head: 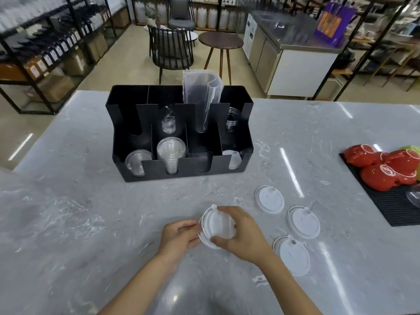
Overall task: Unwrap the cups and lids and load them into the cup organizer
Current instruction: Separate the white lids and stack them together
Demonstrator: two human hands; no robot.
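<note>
A small stack of white lids (217, 227) is held just above the marble counter, gripped by both my left hand (179, 235) and my right hand (241, 233). Three more white lids lie flat to the right: one (269, 198), a second (303, 222) and a third (294, 254). The black cup organizer (127, 114) stands behind, holding clear dome lids (136, 162), stacked clear cups (171, 153), a white lid (234, 159) in its front right slot and a tall clear plastic sleeve (202, 96).
Crumpled clear plastic wrap (68, 217) lies on the counter at the left. At the right edge sits a black mat (386, 208) bearing upturned red cups (384, 167). Chairs, a round table and shelves stand beyond the counter.
</note>
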